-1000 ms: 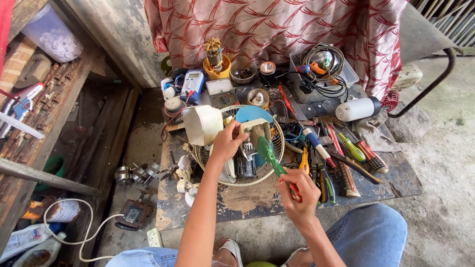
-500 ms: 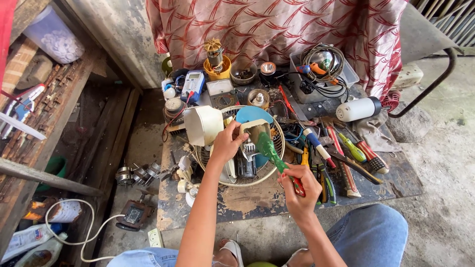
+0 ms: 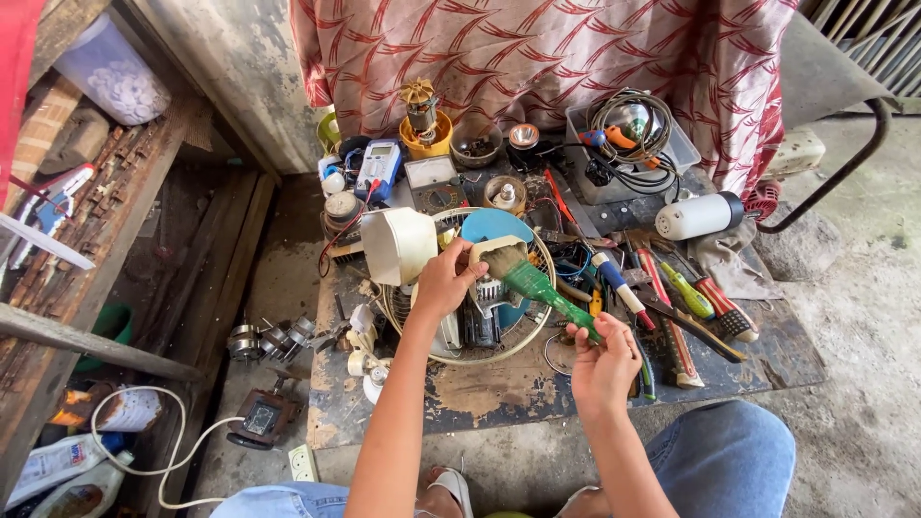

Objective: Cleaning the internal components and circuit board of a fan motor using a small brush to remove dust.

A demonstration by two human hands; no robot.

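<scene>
Here, right hand (image 3: 602, 360) fingers grip the green-handled brush (image 3: 537, 283); left hand (image 3: 446, 280) clasps the fan motor (image 3: 484, 312).

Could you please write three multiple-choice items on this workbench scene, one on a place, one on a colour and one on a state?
1. Where does the white cylinder lie?
A. right of the fan guard
B. on the floor at left
C. in the left hand

2. What colour is the handle of the paintbrush?
A. red
B. green
C. black

3. How is the right hand?
A. flat on the bench
B. closed on the paintbrush handle
C. empty in the air

Answers: 1 A, it lies among the tools at right; 2 B, the handle shows green; 3 B, its fingers wrap the handle's end.
</scene>
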